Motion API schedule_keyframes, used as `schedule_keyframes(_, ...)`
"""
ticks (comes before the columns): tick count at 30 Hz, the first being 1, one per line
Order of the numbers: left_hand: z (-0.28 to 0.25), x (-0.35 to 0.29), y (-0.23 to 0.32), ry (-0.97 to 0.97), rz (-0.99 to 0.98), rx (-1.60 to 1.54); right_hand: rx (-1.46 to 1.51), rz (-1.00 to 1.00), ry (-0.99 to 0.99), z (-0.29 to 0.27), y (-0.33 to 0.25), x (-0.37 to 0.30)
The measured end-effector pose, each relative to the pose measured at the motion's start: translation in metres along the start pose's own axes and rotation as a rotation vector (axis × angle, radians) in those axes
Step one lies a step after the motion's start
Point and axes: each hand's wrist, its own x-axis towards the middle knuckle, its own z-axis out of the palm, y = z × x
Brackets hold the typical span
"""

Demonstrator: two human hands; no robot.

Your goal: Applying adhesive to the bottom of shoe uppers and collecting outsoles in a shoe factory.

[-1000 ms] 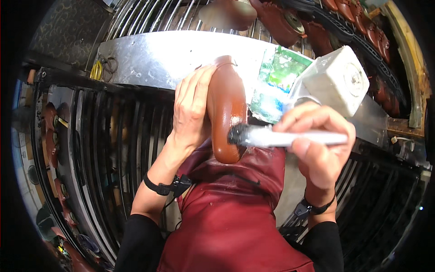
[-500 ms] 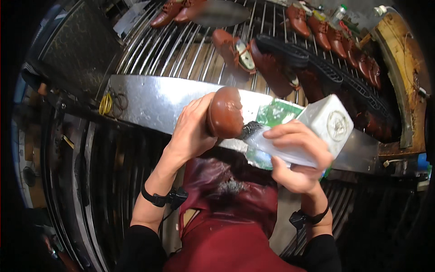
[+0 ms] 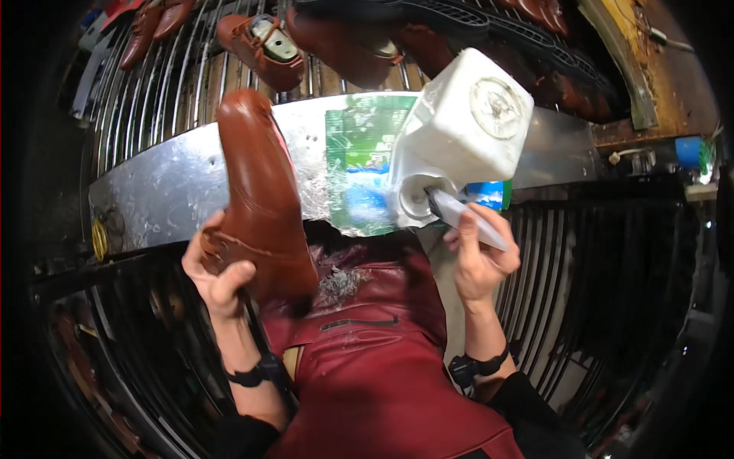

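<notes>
My left hand (image 3: 218, 275) is closed around the heel end of a brown leather shoe upper (image 3: 256, 164). Its toe points away from me, and no outsole shows on it. A brush with a translucent white handle (image 3: 470, 219) is gripped between the thumb and fingers of my right hand (image 3: 483, 260). The dark bristles dip into the round opening of a white plastic jug (image 3: 447, 122), which lies tipped with its square base up and away. What the jug holds cannot be made out. Beneath its mouth lies a green and blue printed sheet (image 3: 358, 134).
A metal ledge (image 3: 164, 172) runs across in front of me. Beyond it, a rack of metal rods (image 3: 195, 84) carries several brown shoes (image 3: 260, 50) and black soles (image 3: 451, 15). Yellow-handled scissors (image 3: 99, 239) hang at the left. My dark red apron (image 3: 367, 375) covers my lap.
The brush has moved off the shoe into the jug's mouth. My left hand has brought the shoe left and turned it, toe now away from me. The whole view has shifted.
</notes>
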Motion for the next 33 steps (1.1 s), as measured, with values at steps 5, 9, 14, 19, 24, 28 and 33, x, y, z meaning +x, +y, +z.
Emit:
schedule_keyframes(5,0.003,-0.043,-0.026,-0.103,-0.152,0.094,-0.17,-0.068,-0.074,0.02,0.013,-0.004)
schedule_keyframes(9,0.012,-0.054,-0.024,-0.194,-0.153,0.057,0.467,0.51,-0.081,-0.001,0.002,0.002)
schedule_keyframes(14,0.019,-0.051,-0.003,-0.287,-0.253,-0.063,0.877,0.666,-0.203,0.008,-0.027,0.028)
schedule_keyframes(19,0.021,-0.049,0.001,-0.265,-0.362,-0.191,0.7,0.547,-0.339,0.02,-0.045,0.028)
schedule_keyframes(24,0.022,-0.046,-0.011,-0.26,-0.298,-0.271,0.668,0.431,-0.363,0.012,-0.059,-0.027)
schedule_keyframes(28,0.017,-0.041,-0.017,-0.251,-0.291,-0.306,0.548,0.369,-0.573,0.005,-0.06,-0.062)
schedule_keyframes(33,0.007,-0.034,-0.023,-0.219,-0.288,-0.329,0.448,0.047,-0.796,-0.002,-0.085,-0.072)
